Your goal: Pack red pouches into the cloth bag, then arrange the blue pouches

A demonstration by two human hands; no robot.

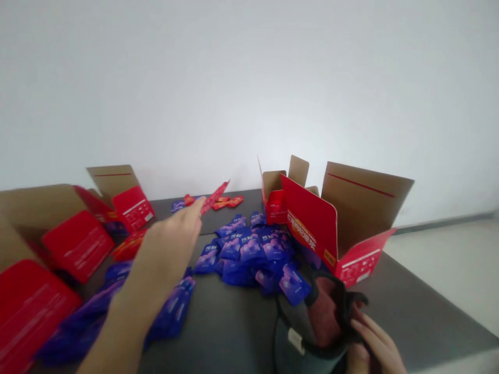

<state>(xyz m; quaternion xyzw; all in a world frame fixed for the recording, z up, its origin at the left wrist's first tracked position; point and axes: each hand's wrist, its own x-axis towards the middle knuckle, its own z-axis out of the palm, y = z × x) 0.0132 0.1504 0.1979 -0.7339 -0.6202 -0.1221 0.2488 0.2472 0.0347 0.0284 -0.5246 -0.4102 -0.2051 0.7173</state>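
My left hand (pixel 173 234) is raised over the left half of the table, its fingers closed on a red sachet (pixel 214 198) that sticks out past the fingertips. Low on the right, my right hand (pixel 372 340) grips the edge of a dark cloth bag (pixel 312 350), whose mouth stands open and shows a reddish-brown lining (pixel 324 311). A heap of blue-purple sachets (pixel 251 246) lies beyond the bag, one of them touching its rim. Under and beside my left forearm are more blue sachets (pixel 171 311), partly hidden and blurred.
Open red cardboard boxes stand on the left (pixel 78 244) and right (pixel 312 223) of the dark table (pixel 230 327), flaps up. Orange-red sachets (pixel 230 202) lie near the back edge; others (pixel 130 245) are by the left boxes. A white wall (pixel 249 93) rises behind.
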